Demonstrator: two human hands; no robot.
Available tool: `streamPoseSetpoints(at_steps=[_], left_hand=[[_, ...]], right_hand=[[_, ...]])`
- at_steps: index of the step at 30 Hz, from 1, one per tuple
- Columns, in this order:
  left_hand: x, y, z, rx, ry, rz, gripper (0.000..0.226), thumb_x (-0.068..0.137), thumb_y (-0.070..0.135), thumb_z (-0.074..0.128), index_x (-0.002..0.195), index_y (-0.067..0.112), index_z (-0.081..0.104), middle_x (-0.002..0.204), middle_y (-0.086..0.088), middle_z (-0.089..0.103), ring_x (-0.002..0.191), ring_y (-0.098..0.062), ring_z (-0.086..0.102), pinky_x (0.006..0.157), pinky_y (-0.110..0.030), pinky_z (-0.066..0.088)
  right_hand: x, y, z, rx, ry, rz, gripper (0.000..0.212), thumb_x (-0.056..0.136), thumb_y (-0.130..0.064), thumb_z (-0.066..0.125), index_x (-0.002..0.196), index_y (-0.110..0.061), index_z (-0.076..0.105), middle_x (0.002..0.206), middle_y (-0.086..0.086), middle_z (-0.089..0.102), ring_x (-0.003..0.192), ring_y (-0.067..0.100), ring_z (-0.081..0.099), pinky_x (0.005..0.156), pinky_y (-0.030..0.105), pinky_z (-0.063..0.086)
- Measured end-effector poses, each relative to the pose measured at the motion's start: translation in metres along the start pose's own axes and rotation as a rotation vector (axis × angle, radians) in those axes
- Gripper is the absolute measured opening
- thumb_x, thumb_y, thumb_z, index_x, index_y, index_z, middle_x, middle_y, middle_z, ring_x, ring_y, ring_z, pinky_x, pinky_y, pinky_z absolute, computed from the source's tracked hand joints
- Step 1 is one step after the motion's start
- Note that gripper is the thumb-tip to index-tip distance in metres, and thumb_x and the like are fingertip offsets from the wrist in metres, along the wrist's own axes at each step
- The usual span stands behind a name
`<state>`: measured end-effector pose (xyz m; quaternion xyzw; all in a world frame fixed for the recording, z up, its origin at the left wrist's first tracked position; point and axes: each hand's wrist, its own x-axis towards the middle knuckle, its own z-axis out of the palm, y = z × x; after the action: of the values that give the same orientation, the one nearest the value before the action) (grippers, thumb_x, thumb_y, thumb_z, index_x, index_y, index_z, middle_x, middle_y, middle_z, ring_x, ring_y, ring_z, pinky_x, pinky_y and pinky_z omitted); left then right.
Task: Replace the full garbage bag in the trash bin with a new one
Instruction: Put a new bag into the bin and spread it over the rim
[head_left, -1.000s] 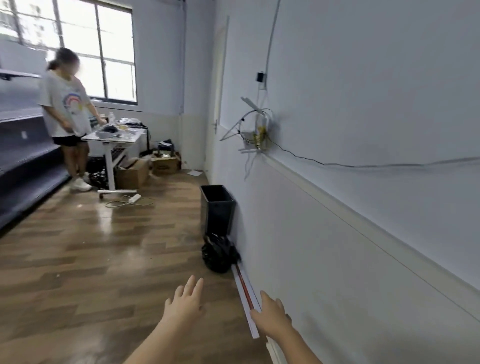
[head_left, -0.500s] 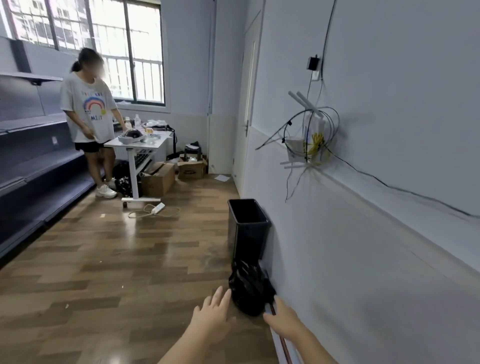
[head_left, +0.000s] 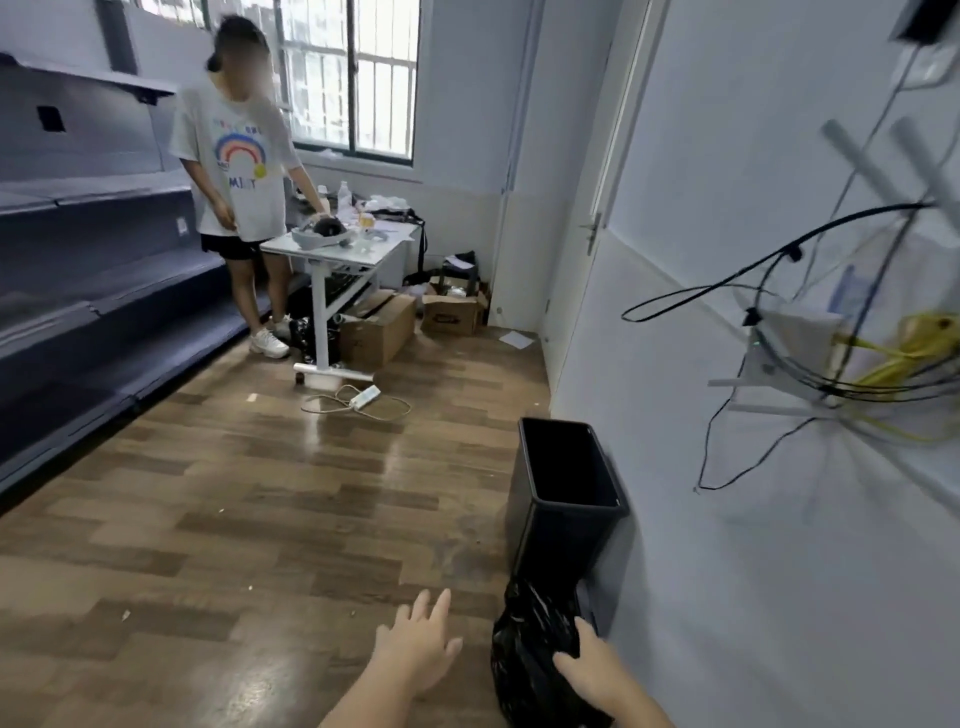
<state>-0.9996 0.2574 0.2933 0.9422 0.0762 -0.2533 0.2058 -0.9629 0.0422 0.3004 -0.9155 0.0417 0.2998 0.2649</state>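
Head view. Cut off or unclear: the full garbage bag (head_left: 535, 660), black and crumpled, runs off the bottom edge at 6 o'clock; its contents cannot be seen. The inside of the trash bin (head_left: 566, 499) is dark, so whether a liner sits in it cannot be told. Both forearms enter from the bottom edge. The router and tangle of cables (head_left: 852, 343) at 3 o'clock are blurred and partly out of frame.

Hands: left hand (head_left: 418, 647) open, fingers spread, held above the floor just left of the bag and touching nothing. Right hand (head_left: 589, 670) lies on the bag's right side, fingers flat against the plastic; a closed grip is not visible.

Task items: the bin stands upright on the floor against the right-hand wall (head_left: 753, 545); the bag sits on the floor touching the bin's near end.

Surface and room: wood-pattern plank floor (head_left: 249, 519), glossy. Dark shelving (head_left: 93, 291) at 9 o'clock. At 11 to 12 o'clock, a second person (head_left: 239, 176) beside a small white table (head_left: 353, 244), cardboard boxes (head_left: 379, 325) beneath, a power strip (head_left: 363, 397) on the floor, a barred window (head_left: 358, 78) behind.
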Motion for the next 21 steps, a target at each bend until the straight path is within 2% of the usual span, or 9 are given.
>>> streamPoseSetpoints(at_steps=[5, 7, 11, 15, 18, 21], left_hand=[[0.126, 0.021, -0.024, -0.124, -0.045, 0.038, 0.06, 0.096, 0.045, 0.024, 0.149, 0.028, 0.002, 0.16, 0.002, 0.005, 0.144, -0.027, 0.011, 0.114, -0.049, 0.02], [0.175, 0.026, -0.014, -0.254, -0.089, -0.039, 0.06, 0.096, 0.047, 0.024, 0.149, 0.027, 0.004, 0.159, -0.001, 0.011, 0.143, -0.03, 0.016, 0.112, -0.048, 0.023], [0.254, 0.036, 0.026, -0.656, -0.202, -0.287, 0.066, 0.095, 0.048, 0.03, 0.149, 0.017, 0.007, 0.157, -0.011, 0.017, 0.142, -0.033, 0.022, 0.115, -0.041, 0.024], [0.353, 0.039, 0.086, -0.812, -0.257, -0.428, 0.069, 0.094, 0.047, 0.035, 0.149, 0.014, 0.01, 0.156, -0.015, 0.019, 0.141, -0.032, 0.025, 0.114, -0.039, 0.026], [0.422, 0.039, 0.142, -0.889, -0.32, -0.497, 0.07, 0.093, 0.048, 0.039, 0.149, 0.016, 0.009, 0.157, -0.012, 0.017, 0.142, -0.031, 0.023, 0.112, -0.039, 0.027], [0.482, 0.033, 0.206, -0.927, -0.352, -0.545, 0.079, 0.089, 0.05, 0.048, 0.149, 0.016, 0.009, 0.157, -0.011, 0.013, 0.142, -0.03, 0.023, 0.111, -0.038, 0.028]], right_hand=[[0.119, -0.004, -0.028, -0.014, -0.027, 0.083, 0.066, 0.094, -0.029, 0.043, 0.149, -0.011, 0.009, 0.152, 0.007, 0.03, 0.137, 0.025, 0.033, 0.112, 0.033, 0.032], [0.164, 0.003, -0.033, -0.032, -0.043, 0.119, 0.066, 0.094, -0.028, 0.043, 0.149, -0.011, 0.01, 0.154, 0.008, 0.025, 0.14, 0.026, 0.028, 0.114, 0.035, 0.029], [0.242, 0.024, -0.035, -0.062, -0.085, 0.162, 0.064, 0.092, -0.024, 0.047, 0.147, -0.009, 0.018, 0.15, 0.01, 0.035, 0.135, 0.028, 0.036, 0.111, 0.035, 0.034], [0.355, 0.061, -0.029, -0.106, -0.114, 0.206, 0.066, 0.092, -0.026, 0.05, 0.146, -0.006, 0.018, 0.149, 0.013, 0.035, 0.134, 0.029, 0.037, 0.107, 0.033, 0.034], [0.435, 0.096, -0.003, -0.11, -0.158, 0.193, 0.07, 0.088, -0.026, 0.056, 0.146, -0.01, 0.02, 0.149, 0.009, 0.038, 0.134, 0.026, 0.038, 0.109, 0.034, 0.035], [0.51, 0.143, 0.038, -0.109, -0.198, 0.216, 0.082, 0.083, -0.028, 0.065, 0.147, -0.013, 0.016, 0.152, 0.009, 0.03, 0.139, 0.026, 0.031, 0.113, 0.041, 0.031]])
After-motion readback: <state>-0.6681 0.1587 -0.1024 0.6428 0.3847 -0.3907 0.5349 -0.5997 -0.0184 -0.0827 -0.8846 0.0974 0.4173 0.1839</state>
